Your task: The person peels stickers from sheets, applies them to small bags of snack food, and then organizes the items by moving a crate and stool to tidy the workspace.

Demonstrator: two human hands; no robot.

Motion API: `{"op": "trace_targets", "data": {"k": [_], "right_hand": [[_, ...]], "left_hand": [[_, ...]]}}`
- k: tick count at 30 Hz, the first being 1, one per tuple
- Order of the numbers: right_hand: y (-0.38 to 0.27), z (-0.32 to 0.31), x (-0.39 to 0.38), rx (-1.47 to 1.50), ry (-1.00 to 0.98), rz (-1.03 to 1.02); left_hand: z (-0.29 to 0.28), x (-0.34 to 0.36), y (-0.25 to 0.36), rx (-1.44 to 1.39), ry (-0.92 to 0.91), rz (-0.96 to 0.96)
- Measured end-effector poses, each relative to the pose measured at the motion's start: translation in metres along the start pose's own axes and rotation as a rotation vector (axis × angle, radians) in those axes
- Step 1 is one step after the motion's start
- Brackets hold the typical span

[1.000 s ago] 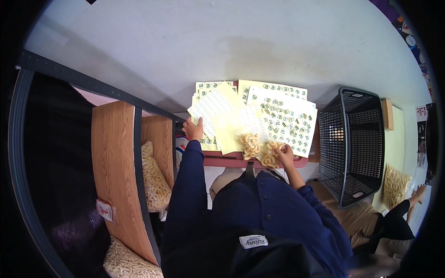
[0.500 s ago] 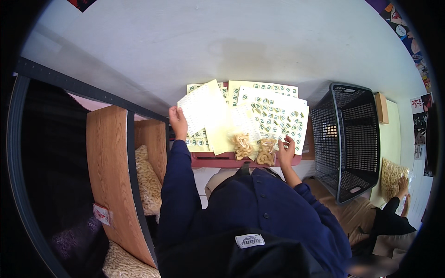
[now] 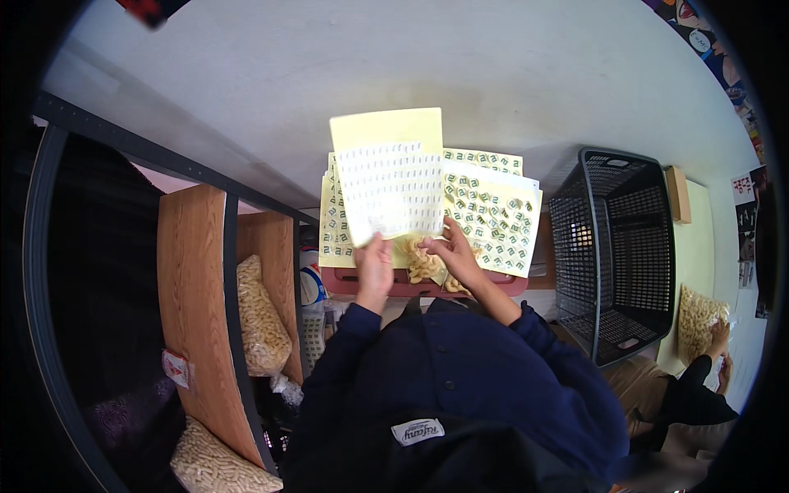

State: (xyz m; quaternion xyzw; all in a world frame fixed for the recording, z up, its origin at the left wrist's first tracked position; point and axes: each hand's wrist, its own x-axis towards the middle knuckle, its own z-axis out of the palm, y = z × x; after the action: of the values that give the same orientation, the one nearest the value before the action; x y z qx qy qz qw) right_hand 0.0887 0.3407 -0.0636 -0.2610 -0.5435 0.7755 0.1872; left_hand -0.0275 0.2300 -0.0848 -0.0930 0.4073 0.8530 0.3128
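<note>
A pale yellow sheet of small white printed labels [image 3: 390, 177] is raised at a tilt above the red-topped table [image 3: 345, 283]. My left hand [image 3: 375, 267] grips its lower edge with the fingertips. At its lower right corner, my right hand [image 3: 459, 253] has thumb and fingers closed on the sheet. Just below and partly behind that hand lies a small clear bag of curled, tan snacks [image 3: 423, 267]. A second snack bag [image 3: 454, 285] is mostly covered by my right wrist. Sheets of round, dark-printed stickers [image 3: 497, 215] lie spread under and beside the raised sheet.
A dark grey plastic basket [image 3: 629, 255] stands on its side at the right. Beyond it, another person's hand [image 3: 720, 335] touches a large snack bag [image 3: 699, 320]. At left, a wooden shelf [image 3: 201, 296] adjoins more large snack bags [image 3: 261, 324]. A white wall rises behind the table.
The label sheet has swung upright and toward the middle. My left hand moved right and down to its lower edge; my right hand moved left over the snack bags to its corner.
</note>
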Motion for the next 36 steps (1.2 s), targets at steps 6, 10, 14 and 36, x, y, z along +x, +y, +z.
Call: {"op": "trace_targets", "data": {"k": [6,10,14,36], "right_hand": [[-0.01,-0.053,0.014,-0.001,0.234,-0.202],[-0.057,-0.105,0.018,-0.267,0.213,-0.235],[-0.129,-0.097,0.012,-0.782,0.162,-0.527],[-0.153,0.012,0.0,-0.942,0.298,-0.937]], "left_hand": [[0.014,-0.036,-0.043,0.183,-0.145,-0.109],[-0.01,-0.02,-0.033,0.338,-0.033,-0.024],[0.006,-0.003,-0.009,0.782,-0.121,0.392],[0.136,-0.025,0.064,0.911,-0.851,0.373]]}}
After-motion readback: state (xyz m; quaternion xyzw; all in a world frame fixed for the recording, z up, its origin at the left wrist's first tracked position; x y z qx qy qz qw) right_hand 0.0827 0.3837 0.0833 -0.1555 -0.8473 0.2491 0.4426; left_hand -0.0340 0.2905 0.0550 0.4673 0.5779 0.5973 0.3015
